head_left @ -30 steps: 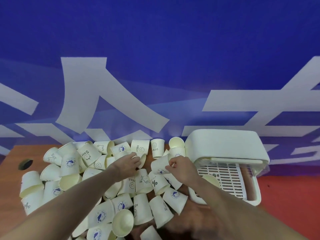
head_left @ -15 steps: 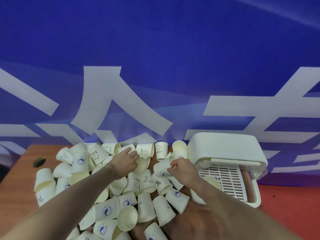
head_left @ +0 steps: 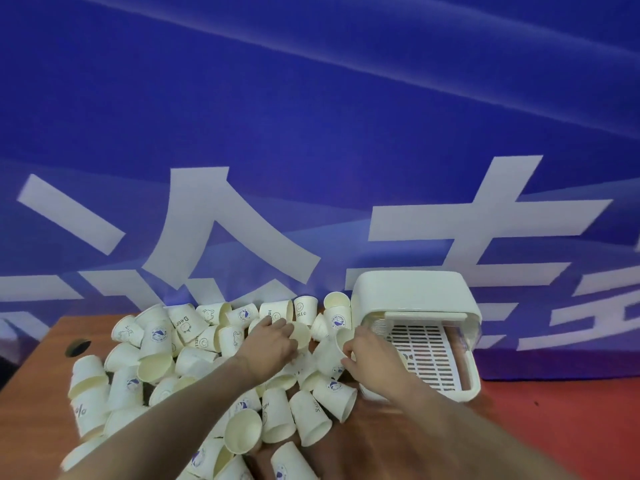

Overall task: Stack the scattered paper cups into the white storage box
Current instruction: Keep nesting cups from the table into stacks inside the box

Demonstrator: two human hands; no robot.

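Paper cups (head_left: 194, 362) are heaped on the table (head_left: 381, 441); one cup (head_left: 329, 351) is gripped on its side by the right hand (head_left: 363, 351), rim toward the nearby white storage box (head_left: 415, 323), another cup (head_left: 300, 336) clasped by the left hand (head_left: 272, 341).

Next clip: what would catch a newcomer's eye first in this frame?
The heap of paper cups sprawled over the wooden table, most lying on their sides, draws the eye first. In the middle, the left hand and right hand each grip a cup. To the right sits the white storage box, its slotted tray showing, before a large blue banner.
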